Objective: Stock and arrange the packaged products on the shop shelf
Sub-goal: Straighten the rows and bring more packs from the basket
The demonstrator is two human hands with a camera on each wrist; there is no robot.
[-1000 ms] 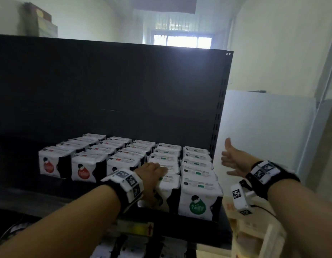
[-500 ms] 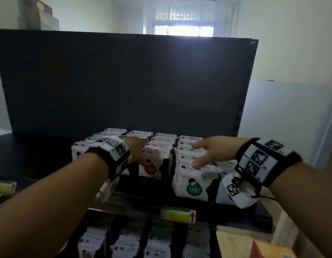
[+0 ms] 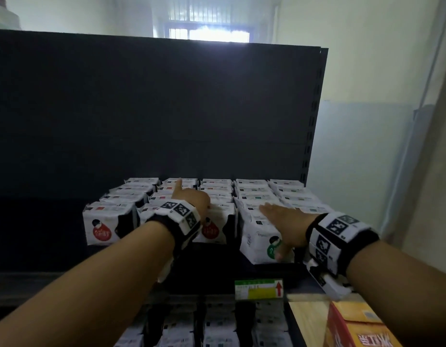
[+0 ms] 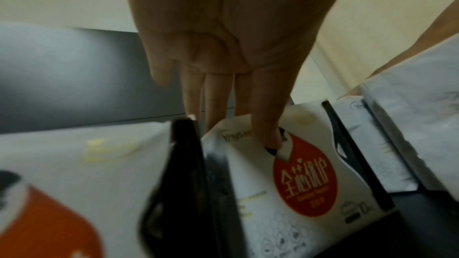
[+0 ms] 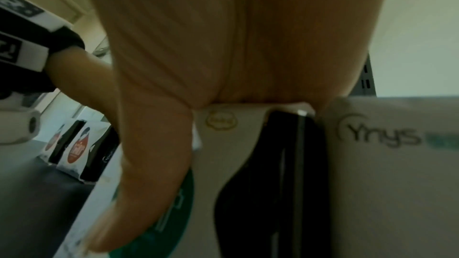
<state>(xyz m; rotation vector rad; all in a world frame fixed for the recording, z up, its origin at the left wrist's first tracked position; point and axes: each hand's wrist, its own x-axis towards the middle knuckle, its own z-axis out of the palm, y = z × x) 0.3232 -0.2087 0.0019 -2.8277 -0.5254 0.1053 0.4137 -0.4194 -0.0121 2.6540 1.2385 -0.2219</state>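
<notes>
White soft packs fill the dark shelf (image 3: 204, 276) in several rows, red-labelled on the left and green-labelled on the right. My left hand (image 3: 191, 202) reaches over the front red-labelled pack (image 3: 211, 231) of the third row. Its straight fingers (image 4: 265, 117) touch the top front edge of that pack (image 4: 303, 180). My right hand (image 3: 282, 219) lies flat on top of the front green-labelled pack (image 3: 259, 241). Its thumb (image 5: 149, 174) hangs down over the front face of this pack (image 5: 223, 144). Neither hand lifts a pack.
The black back panel (image 3: 154, 108) stands behind the rows. The shelf's left part (image 3: 36, 234) is bare and dark. A price tag (image 3: 259, 289) sits on the front edge. More packs (image 3: 216, 326) fill the shelf below. An orange carton (image 3: 354, 326) stands at lower right.
My right hand came from the air right of the shelf and has settled flat on the front green-labelled pack, thumb over its face. My left hand has stayed at the front packs.
</notes>
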